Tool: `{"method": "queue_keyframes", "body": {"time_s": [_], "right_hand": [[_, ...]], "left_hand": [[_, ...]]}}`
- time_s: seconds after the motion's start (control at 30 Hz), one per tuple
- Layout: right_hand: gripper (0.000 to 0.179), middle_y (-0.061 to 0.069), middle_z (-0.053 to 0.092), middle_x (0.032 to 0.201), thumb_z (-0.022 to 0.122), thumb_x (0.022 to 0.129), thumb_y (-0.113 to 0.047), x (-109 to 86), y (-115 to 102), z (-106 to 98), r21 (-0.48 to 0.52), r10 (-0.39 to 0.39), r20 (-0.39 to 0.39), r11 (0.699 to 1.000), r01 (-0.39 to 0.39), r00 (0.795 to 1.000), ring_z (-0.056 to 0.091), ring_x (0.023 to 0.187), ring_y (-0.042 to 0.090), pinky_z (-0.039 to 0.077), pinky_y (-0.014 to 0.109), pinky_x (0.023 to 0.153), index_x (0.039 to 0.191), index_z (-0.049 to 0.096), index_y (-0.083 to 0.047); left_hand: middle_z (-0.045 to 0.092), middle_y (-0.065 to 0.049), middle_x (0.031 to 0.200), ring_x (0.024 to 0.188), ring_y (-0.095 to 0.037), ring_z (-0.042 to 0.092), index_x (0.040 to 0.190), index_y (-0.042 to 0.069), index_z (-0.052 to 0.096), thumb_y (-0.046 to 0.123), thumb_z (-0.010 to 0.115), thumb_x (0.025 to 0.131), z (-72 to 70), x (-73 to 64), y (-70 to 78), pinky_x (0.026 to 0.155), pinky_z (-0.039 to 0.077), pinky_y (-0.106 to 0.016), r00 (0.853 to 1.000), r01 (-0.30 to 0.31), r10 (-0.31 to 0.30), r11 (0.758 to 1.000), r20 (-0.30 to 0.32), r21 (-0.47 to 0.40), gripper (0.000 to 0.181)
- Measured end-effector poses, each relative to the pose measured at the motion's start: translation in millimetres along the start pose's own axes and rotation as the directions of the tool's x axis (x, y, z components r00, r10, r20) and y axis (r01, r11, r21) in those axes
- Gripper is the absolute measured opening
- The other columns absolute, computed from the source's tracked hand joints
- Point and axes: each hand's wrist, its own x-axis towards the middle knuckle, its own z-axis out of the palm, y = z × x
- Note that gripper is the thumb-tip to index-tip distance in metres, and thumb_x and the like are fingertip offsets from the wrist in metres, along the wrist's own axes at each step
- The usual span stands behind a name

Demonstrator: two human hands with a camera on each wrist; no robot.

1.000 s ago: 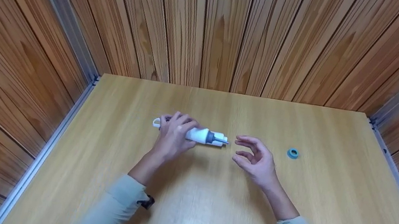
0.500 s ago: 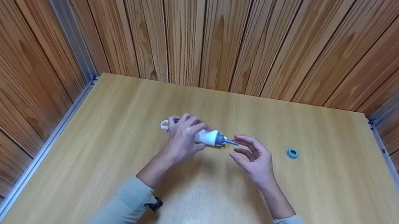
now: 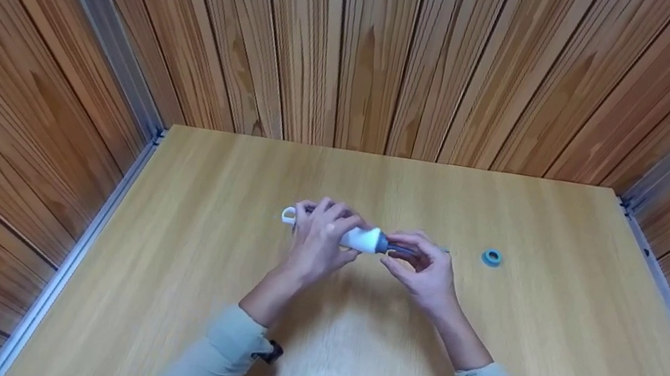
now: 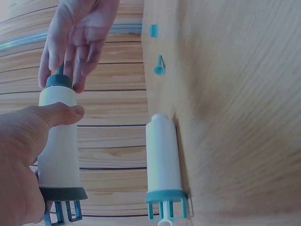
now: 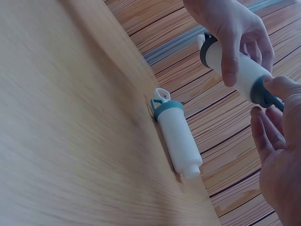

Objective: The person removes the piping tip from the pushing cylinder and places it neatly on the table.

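My left hand [image 3: 319, 244] grips the white barrel of a plunger syringe [image 3: 360, 239], which lies nearly level above the table. At its left end shows a white ring handle [image 3: 288, 214]; a dark teal collar with loops [image 4: 63, 193] is in the left wrist view. The other end carries a teal nozzle cap [image 4: 59, 81]. My right hand [image 3: 429, 277] has thumb and fingers around that cap, the thumb tip on it in the right wrist view. The slim nozzle tip [image 5: 277, 102] runs in between the right fingers, partly hidden.
A second white syringe barrel [image 5: 181, 139] with a teal looped collar lies on the table [image 3: 344, 369], hidden in the head view. A teal ring [image 3: 491, 257] lies to the right, with a teal nozzle [image 4: 160, 69] nearer. Wood-panelled walls [image 3: 373, 50] enclose the table.
My left hand has carried the syringe to the right, towards the right hand. The right fingers, apart from it before, have closed in around the nozzle cap.
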Motion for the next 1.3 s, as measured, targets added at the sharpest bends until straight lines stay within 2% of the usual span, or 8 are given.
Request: {"method": "queue_keyframes", "body": {"time_s": [0.2,0.53,0.67,0.8,0.93,1.03,1.1,1.3], "right_hand": [[0.029,-0.011,0.077,0.117,0.08,0.091,0.02,0.0,2,-1,0.018,-0.059,-0.011,0.998,0.059,0.998,0.081,0.107,0.004,0.065,0.022,0.099,0.119,0.076,0.015],[0.029,-0.008,0.078,0.115,0.082,0.089,0.018,-1.7,-2,-4,0.012,-0.025,-0.013,1.0,0.025,1.0,0.08,0.107,0.005,0.065,0.021,0.1,0.117,0.079,0.013],[0.029,-0.011,0.077,0.114,0.082,0.089,0.019,-1.8,-3,-7,-0.004,-0.032,0.0,0.999,0.032,0.999,0.08,0.107,0.005,0.065,0.021,0.1,0.117,0.078,0.013],[0.029,-0.011,0.077,0.112,0.083,0.089,0.017,-2.7,-3,-12,-0.022,0.004,0.001,1.0,-0.004,1.0,0.08,0.105,0.005,0.065,0.021,0.1,0.117,0.079,0.012],[0.028,-0.005,0.078,0.112,0.083,0.088,0.018,-4.0,-4,-17,-0.015,0.035,-0.014,0.999,-0.035,0.999,0.081,0.103,0.006,0.065,0.021,0.099,0.114,0.08,0.008],[0.029,0.002,0.079,0.112,0.082,0.088,0.019,-5.1,-4,-20,-0.004,0.019,-0.013,1.0,-0.019,1.0,0.081,0.102,0.007,0.065,0.021,0.098,0.113,0.081,0.004],[0.029,0.002,0.078,0.112,0.081,0.088,0.02,-6.0,-5,-20,0.003,-0.001,-0.001,1.0,0.001,1.0,0.08,0.102,0.006,0.065,0.021,0.097,0.113,0.081,0.005],[0.027,-0.01,0.075,0.114,0.077,0.091,0.021,-9.5,-7,-20,0.025,-0.06,0.068,0.998,0.058,0.996,0.077,0.105,0.006,0.065,0.021,0.099,0.117,0.071,0.016]], "left_hand": [[0.085,0.001,0.119,0.117,-0.025,0.073,0.118,0.026,0.087,0.029,0.105,0.08,2.4,-1.9,5.5,0.106,0.051,-0.059,0.999,-0.034,0.034,0.999,-0.01,0.035,0.042],[0.084,0.002,0.125,0.12,-0.026,0.072,0.124,0.028,0.085,0.033,0.103,0.084,1.3,-4.9,7.9,0.108,0.051,-0.059,0.999,-0.049,0.048,0.998,0.017,0.031,0.045],[0.082,0.003,0.128,0.122,-0.024,0.071,0.129,0.03,0.084,0.036,0.101,0.086,0.7,-6.8,5.7,0.108,0.05,-0.055,0.995,-0.094,0.092,0.995,0.037,0.047,0.046],[0.081,0.001,0.132,0.125,-0.024,0.072,0.135,0.029,0.081,0.037,0.098,0.089,-2.0,-8.6,-0.9,0.108,0.052,-0.049,0.987,-0.14,0.138,0.99,0.079,0.02,0.05],[0.081,-0.003,0.133,0.123,-0.025,0.077,0.138,0.028,0.079,0.035,0.098,0.09,-6.8,-9.8,-6.6,0.106,0.059,-0.045,0.978,-0.182,0.181,0.983,0.098,-0.001,0.053],[0.082,-0.005,0.13,0.119,-0.027,0.081,0.135,0.025,0.079,0.031,0.099,0.088,-10.2,-11.0,-9.2,0.105,0.063,-0.047,0.972,-0.216,0.217,0.976,0.093,-0.024,0.051],[0.082,-0.006,0.129,0.116,-0.028,0.082,0.133,0.024,0.079,0.029,0.1,0.088,-12.3,-11.8,-9.9,0.106,0.064,-0.05,0.968,-0.233,0.236,0.971,0.088,-0.045,0.05],[0.081,-0.005,0.128,0.116,-0.028,0.082,0.131,0.025,0.081,0.032,0.1,0.087,-18.4,-16.1,-8.0,0.106,0.064,-0.052,0.966,-0.241,0.246,0.968,0.079,-0.076,0.049]]}}
